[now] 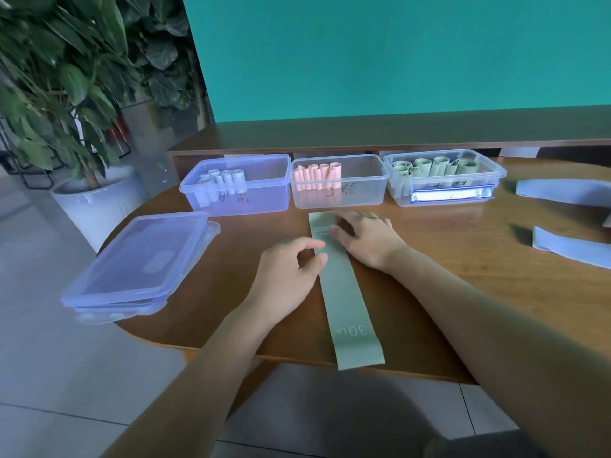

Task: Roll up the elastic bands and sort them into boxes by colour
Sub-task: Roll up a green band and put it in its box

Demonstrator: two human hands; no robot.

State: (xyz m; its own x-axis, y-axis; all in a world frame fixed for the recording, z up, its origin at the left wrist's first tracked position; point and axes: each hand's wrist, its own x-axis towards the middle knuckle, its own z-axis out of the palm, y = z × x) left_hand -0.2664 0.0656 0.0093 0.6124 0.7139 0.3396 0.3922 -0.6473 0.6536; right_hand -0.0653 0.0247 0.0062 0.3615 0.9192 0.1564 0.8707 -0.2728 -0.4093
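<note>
Lying flat, green band (344,289) overhanging table edge (297,357), left hand (284,276) loosely curled beside it, right hand (367,238) pressing flat.

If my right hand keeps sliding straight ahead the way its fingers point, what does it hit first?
Probably the middle box holding pink rolls: the right hand on the green band points up-left toward it, though depth is unclear.

Dim bluish cast; soft blur; edges warped.

Matt green band (344,285), glossy wooden table (463,259)
</note>
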